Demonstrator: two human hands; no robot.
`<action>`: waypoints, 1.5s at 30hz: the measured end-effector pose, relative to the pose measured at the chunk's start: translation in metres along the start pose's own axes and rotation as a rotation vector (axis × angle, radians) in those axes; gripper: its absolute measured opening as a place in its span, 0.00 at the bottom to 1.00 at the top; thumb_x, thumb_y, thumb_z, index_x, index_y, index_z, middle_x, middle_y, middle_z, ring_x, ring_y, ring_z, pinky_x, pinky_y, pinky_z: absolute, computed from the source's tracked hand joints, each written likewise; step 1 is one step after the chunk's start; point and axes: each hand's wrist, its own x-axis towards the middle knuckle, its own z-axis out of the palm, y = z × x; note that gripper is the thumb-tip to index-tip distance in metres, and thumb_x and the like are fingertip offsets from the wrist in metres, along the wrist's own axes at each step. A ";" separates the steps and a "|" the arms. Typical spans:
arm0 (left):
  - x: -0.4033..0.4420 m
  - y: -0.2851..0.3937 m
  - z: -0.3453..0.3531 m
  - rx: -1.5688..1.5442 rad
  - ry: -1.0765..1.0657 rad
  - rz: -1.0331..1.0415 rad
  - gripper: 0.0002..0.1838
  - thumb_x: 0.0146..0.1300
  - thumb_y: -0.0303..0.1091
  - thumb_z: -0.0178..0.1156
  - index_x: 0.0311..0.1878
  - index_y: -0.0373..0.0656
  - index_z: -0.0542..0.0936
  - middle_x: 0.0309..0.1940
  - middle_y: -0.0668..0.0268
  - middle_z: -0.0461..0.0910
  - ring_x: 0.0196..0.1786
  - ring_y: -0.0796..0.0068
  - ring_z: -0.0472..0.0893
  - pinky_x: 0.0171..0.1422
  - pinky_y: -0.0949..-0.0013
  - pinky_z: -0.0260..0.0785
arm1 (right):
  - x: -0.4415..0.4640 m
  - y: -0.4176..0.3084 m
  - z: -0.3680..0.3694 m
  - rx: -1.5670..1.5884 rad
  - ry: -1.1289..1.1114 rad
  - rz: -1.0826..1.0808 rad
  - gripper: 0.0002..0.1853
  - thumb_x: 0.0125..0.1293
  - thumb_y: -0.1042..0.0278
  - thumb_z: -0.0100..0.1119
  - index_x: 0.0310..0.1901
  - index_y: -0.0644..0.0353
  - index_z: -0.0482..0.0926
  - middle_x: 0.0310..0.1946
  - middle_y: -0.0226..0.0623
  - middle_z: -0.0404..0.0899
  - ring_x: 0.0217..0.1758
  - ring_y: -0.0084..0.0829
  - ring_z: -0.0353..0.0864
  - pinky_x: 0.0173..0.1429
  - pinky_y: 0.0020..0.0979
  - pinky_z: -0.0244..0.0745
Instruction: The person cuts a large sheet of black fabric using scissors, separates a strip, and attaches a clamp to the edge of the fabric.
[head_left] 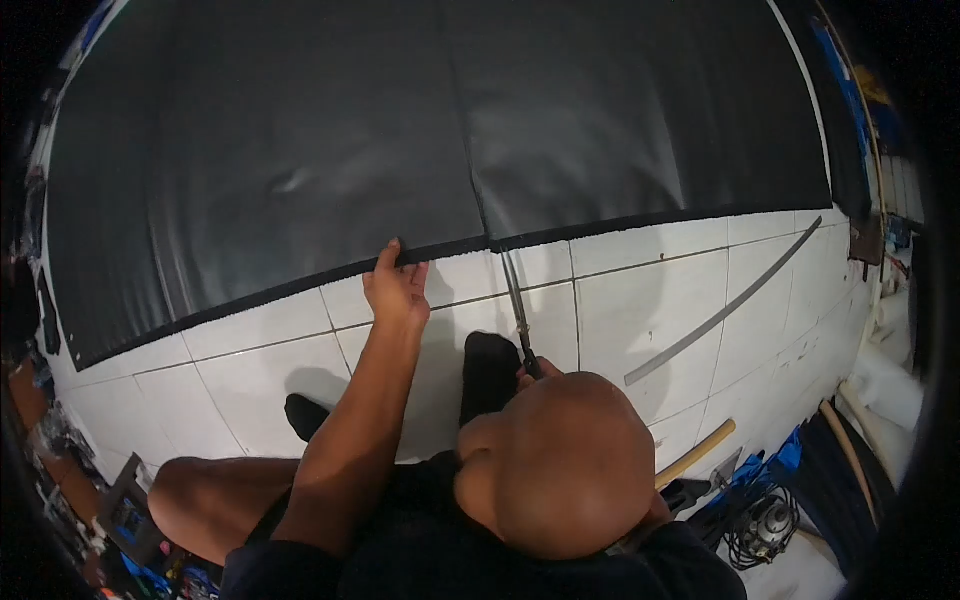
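A large black vinyl-like sheet (330, 130) covers the floor in front of me. My left hand (398, 288) grips its near edge, thumb on top and fingers below. Right of that, my right hand (540, 370) is closed around the handles of long scissors (516, 300), partly hidden behind my bent knee (575, 460). The blades point away from me and meet the sheet's edge, where their tips are hidden. From that spot a dark line, a cut or a crease, runs up the sheet.
White floor tiles (450, 275) lie under the sheet. A thin grey strip (725, 310) rests at the right. Nearer are a wooden handle (697, 453) and a metal device with coiled cable (768, 520). Assorted items crowd the left side.
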 end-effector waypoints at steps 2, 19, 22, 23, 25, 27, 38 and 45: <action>0.000 -0.003 -0.006 -0.062 -0.159 -0.160 0.19 0.61 0.34 0.67 0.52 0.41 0.71 0.49 0.59 0.74 0.51 0.64 0.77 0.62 0.60 0.72 | -0.006 -0.010 0.004 -0.034 -0.015 -0.006 0.14 0.70 0.56 0.58 0.47 0.58 0.75 0.32 0.28 0.77 0.37 0.20 0.76 0.39 0.24 0.70; 0.001 -0.033 0.004 0.182 -0.205 -0.194 0.15 0.65 0.39 0.66 0.45 0.40 0.74 0.36 0.63 0.75 0.40 0.69 0.81 0.48 0.67 0.77 | -0.052 -0.134 0.039 -0.764 -0.109 -0.303 0.13 0.64 0.55 0.59 0.45 0.51 0.79 0.37 0.30 0.78 0.43 0.27 0.76 0.48 0.31 0.68; -0.001 -0.032 0.005 0.118 -0.194 -0.212 0.16 0.63 0.40 0.67 0.37 0.39 0.72 0.31 0.64 0.75 0.35 0.68 0.82 0.43 0.67 0.79 | -0.063 -0.153 0.046 -0.919 -0.111 -0.349 0.13 0.63 0.55 0.59 0.45 0.50 0.79 0.37 0.30 0.79 0.44 0.29 0.76 0.49 0.32 0.68; -0.001 -0.031 0.005 0.120 -0.198 -0.222 0.15 0.63 0.40 0.67 0.38 0.40 0.72 0.31 0.65 0.75 0.36 0.68 0.82 0.45 0.65 0.78 | -0.066 -0.158 0.048 -0.957 -0.111 -0.362 0.13 0.63 0.55 0.59 0.45 0.50 0.79 0.38 0.30 0.79 0.45 0.29 0.76 0.50 0.32 0.68; 0.000 -0.031 0.003 0.099 -0.208 -0.260 0.14 0.63 0.40 0.67 0.39 0.42 0.74 0.30 0.65 0.75 0.38 0.67 0.82 0.50 0.63 0.77 | -0.070 -0.163 0.052 -1.017 -0.109 -0.382 0.13 0.62 0.55 0.59 0.44 0.49 0.80 0.38 0.31 0.79 0.46 0.30 0.76 0.51 0.33 0.68; -0.001 -0.027 0.006 0.094 -0.220 -0.259 0.14 0.62 0.40 0.67 0.39 0.42 0.74 0.31 0.65 0.76 0.38 0.67 0.82 0.50 0.64 0.77 | -0.072 -0.169 0.055 -1.062 -0.109 -0.399 0.13 0.61 0.55 0.60 0.44 0.48 0.80 0.39 0.31 0.79 0.46 0.31 0.76 0.52 0.34 0.68; -0.003 -0.033 0.002 0.244 -0.246 -0.190 0.24 0.61 0.42 0.69 0.49 0.34 0.72 0.42 0.58 0.74 0.47 0.64 0.80 0.55 0.63 0.76 | -0.101 -0.197 0.068 -1.269 -0.110 -0.443 0.13 0.58 0.54 0.60 0.43 0.44 0.82 0.42 0.32 0.80 0.50 0.36 0.76 0.58 0.38 0.66; -0.005 -0.032 0.002 0.358 -0.275 -0.165 0.18 0.63 0.38 0.66 0.45 0.31 0.76 0.40 0.58 0.79 0.44 0.66 0.81 0.53 0.63 0.76 | -0.083 -0.169 0.060 -0.999 -0.120 -0.369 0.14 0.60 0.51 0.60 0.43 0.47 0.80 0.39 0.30 0.78 0.46 0.31 0.73 0.53 0.34 0.65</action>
